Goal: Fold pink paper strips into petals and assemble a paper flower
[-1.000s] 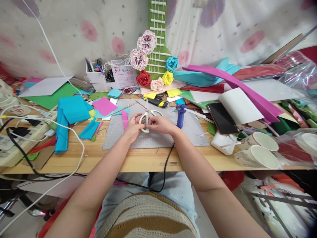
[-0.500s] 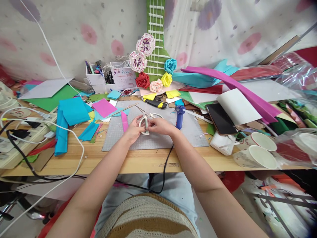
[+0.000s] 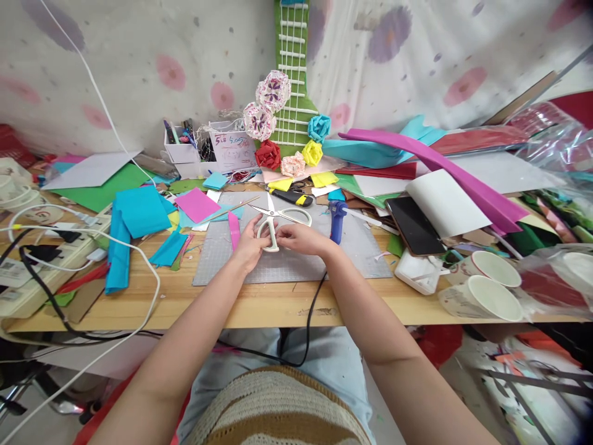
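A pair of scissors (image 3: 272, 217) with white handles and spread blades is over the grey cutting mat (image 3: 222, 259), one blade pointing away and the other to the left. My left hand (image 3: 250, 247) has its fingers closed around the near handle loop. My right hand (image 3: 303, 240) is curled palm down, its fingertips pressed together beside that same loop. What they pinch, if anything, is hidden. Behind the right hand shows the other loop. A pink strip (image 3: 234, 230) lies left of the scissors, and a blue glue gun (image 3: 337, 221) is right of my right hand.
A yellow-black utility knife (image 3: 293, 197) lies beyond the scissors. Blue paper (image 3: 141, 211) and a power strip (image 3: 69, 259) are on the left. A phone (image 3: 414, 225) and paper cups (image 3: 482, 299) are on the right. A green guitar-shaped piece with paper flowers (image 3: 296, 127) stands behind.
The scissors' blades have spread wider, one now pointing straight away from me. Both hands stay nearly in place, the right fingertips slightly farther from the left hand.
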`<state>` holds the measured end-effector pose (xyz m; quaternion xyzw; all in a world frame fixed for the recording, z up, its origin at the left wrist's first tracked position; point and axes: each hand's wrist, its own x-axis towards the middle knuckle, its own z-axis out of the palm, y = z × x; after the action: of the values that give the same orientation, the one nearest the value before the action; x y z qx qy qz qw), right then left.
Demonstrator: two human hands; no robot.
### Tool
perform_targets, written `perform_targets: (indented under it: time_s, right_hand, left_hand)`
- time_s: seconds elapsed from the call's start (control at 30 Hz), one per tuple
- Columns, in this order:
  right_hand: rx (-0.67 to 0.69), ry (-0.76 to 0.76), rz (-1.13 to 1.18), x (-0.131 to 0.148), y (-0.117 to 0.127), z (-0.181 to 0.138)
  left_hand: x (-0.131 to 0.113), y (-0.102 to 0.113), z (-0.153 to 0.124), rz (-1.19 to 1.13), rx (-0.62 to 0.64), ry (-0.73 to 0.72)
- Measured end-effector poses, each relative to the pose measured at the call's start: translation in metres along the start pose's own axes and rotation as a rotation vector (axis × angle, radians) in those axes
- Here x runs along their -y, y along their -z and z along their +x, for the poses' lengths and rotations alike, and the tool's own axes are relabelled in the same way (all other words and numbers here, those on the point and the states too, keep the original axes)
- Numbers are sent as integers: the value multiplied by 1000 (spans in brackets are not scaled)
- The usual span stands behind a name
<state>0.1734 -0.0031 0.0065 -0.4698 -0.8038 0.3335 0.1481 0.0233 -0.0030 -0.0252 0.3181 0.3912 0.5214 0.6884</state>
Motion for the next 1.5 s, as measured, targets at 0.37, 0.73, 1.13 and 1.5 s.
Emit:
perform_targets:
  time_s: [0.37, 0.73, 1.13, 1.5]
  right_hand:
    - [-68, 122, 481, -5, 8, -5]
    - [4, 54, 666, -9, -9, 5]
    - [-494, -73, 992, -23, 12, 3]
    - [-424, -213, 890, -28, 9, 5]
  left_hand:
    - [-4, 2, 0, 14, 32, -21]
    - [-3, 4, 3, -66, 4, 17]
    - [-4, 13, 9, -47, -74, -1]
    - [-12, 18, -2, 141, -74, -144]
